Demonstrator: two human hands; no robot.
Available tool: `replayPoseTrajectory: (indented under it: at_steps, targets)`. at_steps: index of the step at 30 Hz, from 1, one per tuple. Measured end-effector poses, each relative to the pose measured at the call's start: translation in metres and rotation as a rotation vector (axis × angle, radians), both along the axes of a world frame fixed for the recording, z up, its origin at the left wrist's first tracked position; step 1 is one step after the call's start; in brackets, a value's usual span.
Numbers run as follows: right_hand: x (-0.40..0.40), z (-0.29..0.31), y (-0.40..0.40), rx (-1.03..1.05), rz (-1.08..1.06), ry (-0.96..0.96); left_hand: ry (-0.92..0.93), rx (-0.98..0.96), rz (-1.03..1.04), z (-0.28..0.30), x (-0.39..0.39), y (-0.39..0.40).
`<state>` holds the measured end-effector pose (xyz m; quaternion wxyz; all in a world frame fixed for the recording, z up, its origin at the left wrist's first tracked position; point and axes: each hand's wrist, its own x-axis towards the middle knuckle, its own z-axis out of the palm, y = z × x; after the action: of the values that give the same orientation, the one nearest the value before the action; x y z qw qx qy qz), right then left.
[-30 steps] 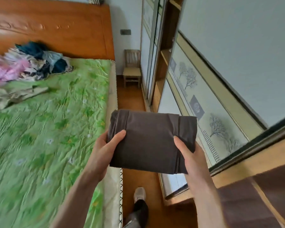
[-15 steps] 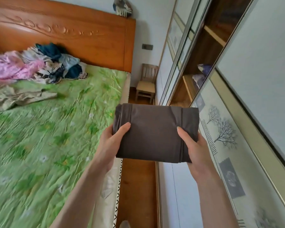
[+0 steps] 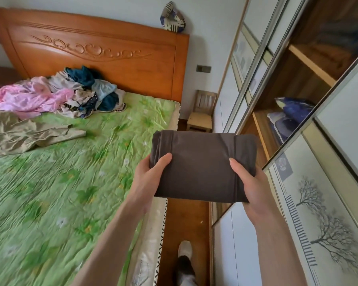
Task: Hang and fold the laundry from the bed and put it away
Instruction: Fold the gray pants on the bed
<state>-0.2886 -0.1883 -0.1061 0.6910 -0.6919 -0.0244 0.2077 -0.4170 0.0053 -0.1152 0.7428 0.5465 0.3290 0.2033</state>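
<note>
Head view: neatly folded dark-brown garment (image 3: 201,166)

The folded garment (image 3: 203,166) is a matt, smooth dark brown cloth. The bed sheet (image 3: 60,182) is thin green cloth, finely crinkled all over. The headboard (image 3: 103,56) is carved orange wood with a soft sheen, and the floor (image 3: 184,219) is glossy brown wood. The wardrobe (image 3: 298,79) has plain wooden shelves, shiny metal door frames and smooth, matt printed panels. The small chair (image 3: 202,114) is pale bare wood.

Fingers of each hand (image 3: 147,178) hidden under garment (image 3: 201,166).
</note>
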Motion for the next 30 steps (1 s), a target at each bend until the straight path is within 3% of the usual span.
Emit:
replayPoseTrajectory:
  at_steps: [16,30]
  targets:
    - [0.231,0.007,0.1,0.019,0.039,-0.027,0.025,0.041,0.039,0.016,0.225,0.099]
    - [0.371,0.007,0.118,0.103,-0.134,-0.046,0.011,0.045,-0.133,0.024,0.395,0.134]
